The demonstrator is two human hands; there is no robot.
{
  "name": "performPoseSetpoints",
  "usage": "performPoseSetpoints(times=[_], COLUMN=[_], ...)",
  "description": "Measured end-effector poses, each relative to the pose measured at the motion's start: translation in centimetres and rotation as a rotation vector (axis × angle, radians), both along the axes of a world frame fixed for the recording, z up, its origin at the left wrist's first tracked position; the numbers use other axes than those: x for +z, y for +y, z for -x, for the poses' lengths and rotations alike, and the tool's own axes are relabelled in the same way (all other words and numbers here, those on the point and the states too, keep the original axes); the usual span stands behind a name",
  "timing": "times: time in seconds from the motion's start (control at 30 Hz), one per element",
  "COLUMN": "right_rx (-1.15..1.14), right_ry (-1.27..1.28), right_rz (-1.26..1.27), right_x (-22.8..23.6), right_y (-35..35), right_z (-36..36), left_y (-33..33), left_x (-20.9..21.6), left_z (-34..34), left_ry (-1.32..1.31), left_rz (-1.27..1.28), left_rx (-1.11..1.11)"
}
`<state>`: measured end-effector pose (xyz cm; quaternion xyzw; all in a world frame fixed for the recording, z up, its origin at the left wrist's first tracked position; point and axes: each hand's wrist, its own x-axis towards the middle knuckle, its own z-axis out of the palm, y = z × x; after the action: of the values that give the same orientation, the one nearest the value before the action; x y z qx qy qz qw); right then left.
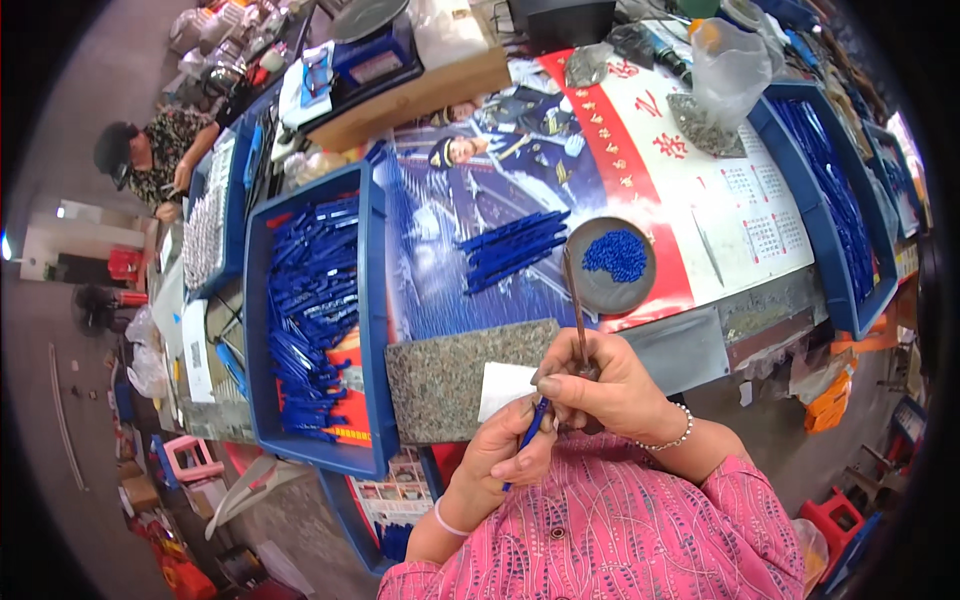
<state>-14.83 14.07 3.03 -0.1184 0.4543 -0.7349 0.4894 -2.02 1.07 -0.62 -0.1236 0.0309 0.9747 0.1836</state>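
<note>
My left hand [500,450] pinches a slender blue stick-like part [534,422], held tilted in front of my chest. In my right hand [615,385] is a thin brownish rod-like tool [576,300] pointing up and away. My right thumb and fingertips meet close to the upper end of the blue part; what they do there is too small to make out. Beyond my hands stands a round grey dish [640,295] with small blue pieces [615,257] in it. Left of the dish lies a bundle of blue sticks [512,248]. A white paper [505,388] rests on a speckled stone slab [440,385].
A blue tray [378,330] of blue parts stands on the left, another blue tray [795,200] on the right. A wooden box side [420,95] and a clear plastic bag [730,75] are at the back. Another person [165,150] works far left.
</note>
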Motion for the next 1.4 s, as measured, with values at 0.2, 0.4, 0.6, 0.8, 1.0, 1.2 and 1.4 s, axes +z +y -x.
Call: performPoseSetpoints(times=[0.2, 0.4, 0.6, 0.8, 1.0, 1.2, 1.4], right_rx=[-0.034, -0.05, -0.065, -0.08, -0.124, -0.089, -0.093], right_ry=[0.024, 0.058, 0.081, 0.08, 0.015, 0.013, -0.002], right_rz=[0.073, 0.088, 0.068, -0.015, -0.025, -0.029, -0.003], right_x=[0.4, 0.7, 0.5, -0.1, -0.4, -0.9, -0.9], right_y=[0.5, 1.1, 1.9, 3.0, 3.6, 3.3, 3.1], right_z=[1.1, 1.7, 1.9, 1.7, 1.1, 0.8, 0.3], left_y=[0.0, 0.4, 0.8, 2.9, 3.6, 3.5, 3.8], left_x=[0.7, 1.3, 3.6, 6.2, 6.9, 7.6, 8.3], left_z=[1.8, 2.8, 3.8, 2.7, 2.5, 2.2, 1.9], left_ry=[0.051, 0.072, 0.007, 0.007, 0.413, 0.44, 0.374], left_rz=[0.001, 0.088, 0.443, 1.717, 2.353, 2.543, 2.593], left_rx=[-0.034, -0.052, -0.055, 0.109, 0.18, 0.091, 0.019])
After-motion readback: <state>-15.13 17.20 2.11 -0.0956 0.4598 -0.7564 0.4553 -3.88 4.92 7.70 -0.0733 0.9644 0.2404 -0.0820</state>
